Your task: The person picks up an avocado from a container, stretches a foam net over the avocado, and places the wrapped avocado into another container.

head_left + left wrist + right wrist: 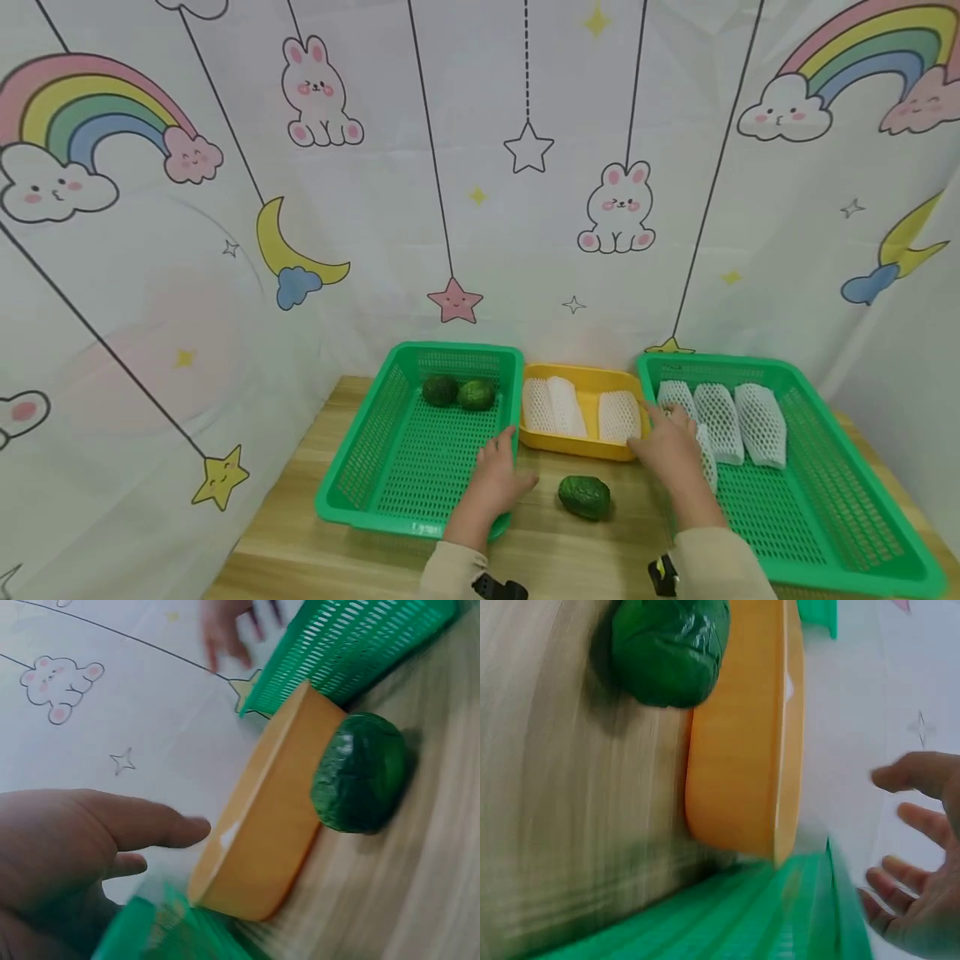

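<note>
A dark green, wrinkled avocado (585, 497) with a glossy surface lies on the wooden table between my two hands. My left hand (493, 482) is over the right rim of the left green basket (420, 467), fingers spread and holding nothing. Over the left edge of the right green basket (855, 508) hangs my right hand (672, 446), its fingers loosely bent and nothing in them. The right wrist view shows that hand's fingers (922, 772) apart in the air. Behind the avocado stands a yellow tray (573, 446) with white foam net sleeves (620, 417).
Two more dark green avocados (476, 395) sit at the back of the left basket. Several pieces in white foam nets (760, 425) lie in the right basket; what they contain is hidden. A white printed cloth (517, 225) hangs close behind the baskets.
</note>
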Available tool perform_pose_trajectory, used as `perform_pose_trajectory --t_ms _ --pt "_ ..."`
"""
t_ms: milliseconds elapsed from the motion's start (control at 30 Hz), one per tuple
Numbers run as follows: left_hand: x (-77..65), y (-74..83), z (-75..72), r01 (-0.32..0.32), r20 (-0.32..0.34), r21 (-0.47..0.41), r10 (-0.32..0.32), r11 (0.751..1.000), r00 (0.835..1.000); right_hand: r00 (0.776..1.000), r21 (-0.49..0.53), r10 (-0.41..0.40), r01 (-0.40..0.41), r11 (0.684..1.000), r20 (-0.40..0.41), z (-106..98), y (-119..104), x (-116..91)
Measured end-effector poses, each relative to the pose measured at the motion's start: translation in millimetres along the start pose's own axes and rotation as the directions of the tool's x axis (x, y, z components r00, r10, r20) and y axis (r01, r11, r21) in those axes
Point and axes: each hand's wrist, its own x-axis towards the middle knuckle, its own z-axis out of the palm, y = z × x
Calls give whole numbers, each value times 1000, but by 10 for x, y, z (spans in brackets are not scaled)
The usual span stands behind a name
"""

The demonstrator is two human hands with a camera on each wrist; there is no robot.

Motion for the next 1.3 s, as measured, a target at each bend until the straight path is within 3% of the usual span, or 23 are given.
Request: perform_pose_trajectory --t_ms 67,200,267,367,467,533,567,700,833,900,967,1000,1067,1133,1167,1200,1233,1300 --pt "-8 -63 46 -3 25 -36 4 999 1000 997 -39 -59 58 998 -47 63 -113 63" --pt "-9 -117 155 -52 -27 -29 52 998 998 986 -228 -156 138 964 -62 259 -142 267" --pt "-14 -105 200 -68 -47 -11 67 998 997 987 -391 -152 121 913 -49 337 -73 371" --pt "-34 -61 260 -75 -46 8 75 997 996 995 -611 -101 73 788 -12 396 24 490" --pt "-60 -22 291 -71 -34 15 71 997 997 998 -731 -44 63 680 45 416 66 536" --pt "-72 -8 303 -69 -33 17 69 997 997 997 -745 -15 66 663 75 423 89 548" --pt "-78 -4 308 -68 -31 14 68 998 997 996 -731 -5 65 680 84 424 101 549" --pt "-90 -8 327 -62 -35 5 62 998 997 997 -618 -4 53 784 81 438 160 545" --pt "-89 -38 343 -49 -36 -8 49 999 998 1000 -441 -5 12 897 16 406 141 544" --pt "-80 -64 344 -48 -42 -5 47 999 998 999 -263 19 -29 964 -40 349 45 515" --pt "-73 -88 330 -72 -81 38 75 997 994 997 -10 26 -27 1000 -74 279 -95 438" --pt "-65 -95 312 -95 -124 49 101 994 987 996 127 15 -4 992 -82 246 -167 378" --pt "-51 -90 252 -154 -252 23 155 988 955 997 359 -39 63 931 -73 189 -296 230" --pt "-35 -51 172 -223 -356 -77 182 972 916 990 496 -138 139 857 -39 154 -378 70" --pt "-23 -23 131 -255 -380 -166 177 953 908 982 540 -189 168 825 -16 142 -405 -6" --pt "-10 11 89 -276 -380 -271 161 922 911 972 577 -236 186 795 12 135 -426 -75" --pt "0 42 56 -278 -356 -374 140 885 924 958 610 -284 201 766 42 129 -442 -138" --pt "15 96 13 -209 -243 -542 87 814 966 933 660 -342 185 728 115 129 -463 -228"
